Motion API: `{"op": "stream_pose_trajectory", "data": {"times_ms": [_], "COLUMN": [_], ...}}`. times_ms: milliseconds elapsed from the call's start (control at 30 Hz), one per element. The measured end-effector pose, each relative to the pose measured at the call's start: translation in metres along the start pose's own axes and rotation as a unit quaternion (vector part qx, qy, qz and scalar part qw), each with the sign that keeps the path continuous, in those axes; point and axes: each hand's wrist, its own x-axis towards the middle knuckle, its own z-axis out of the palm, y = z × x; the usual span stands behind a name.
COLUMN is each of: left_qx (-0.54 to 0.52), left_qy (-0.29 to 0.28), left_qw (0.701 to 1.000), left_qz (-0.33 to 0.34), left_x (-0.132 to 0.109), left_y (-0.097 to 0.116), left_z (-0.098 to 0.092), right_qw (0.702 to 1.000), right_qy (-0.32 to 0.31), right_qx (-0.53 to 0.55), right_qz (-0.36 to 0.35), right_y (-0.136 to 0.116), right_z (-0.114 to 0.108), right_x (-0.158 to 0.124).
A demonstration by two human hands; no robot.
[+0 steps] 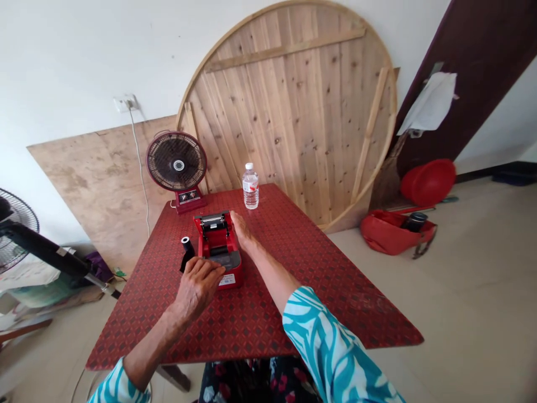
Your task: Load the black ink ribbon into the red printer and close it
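A red and black label printer stands on the table with its lid raised, baring a black roller inside. My right hand holds the raised lid along its right edge; some fingertips are hidden. Over the front of the printer, my left hand is closed, fingers together at the edge of the dark grey front part. Whether a thin film is pinched there cannot be made out. Just left of the printer stands a black ribbon roll with a white core, partly behind my left hand.
A water bottle and a dark red fan stand at the far side of the patterned table. A large round wooden board leans on the wall. At right, a red bag lies on the floor; another fan is at left.
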Motion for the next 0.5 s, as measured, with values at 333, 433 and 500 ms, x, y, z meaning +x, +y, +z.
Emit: {"op": "stream_pose_trajectory", "data": {"times_ms": [333, 433, 500], "left_qx": [-0.062, -0.149, -0.214], "left_qy": [-0.035, -0.001, 0.055], "left_qw": [0.996, 0.98, 0.94], "left_qz": [-0.052, -0.135, -0.259], "left_x": [-0.003, -0.004, -0.003], "left_y": [0.002, -0.012, -0.029], "left_z": [-0.002, 0.003, 0.011], "right_qw": [0.996, 0.992, 0.991], "right_qy": [0.01, 0.006, 0.005], "right_qx": [0.011, 0.042, 0.045], "right_qz": [0.083, 0.117, 0.128], "right_y": [0.0, -0.001, -0.002], "right_z": [-0.02, -0.019, -0.018], "right_x": [-0.07, -0.075, -0.075]}}
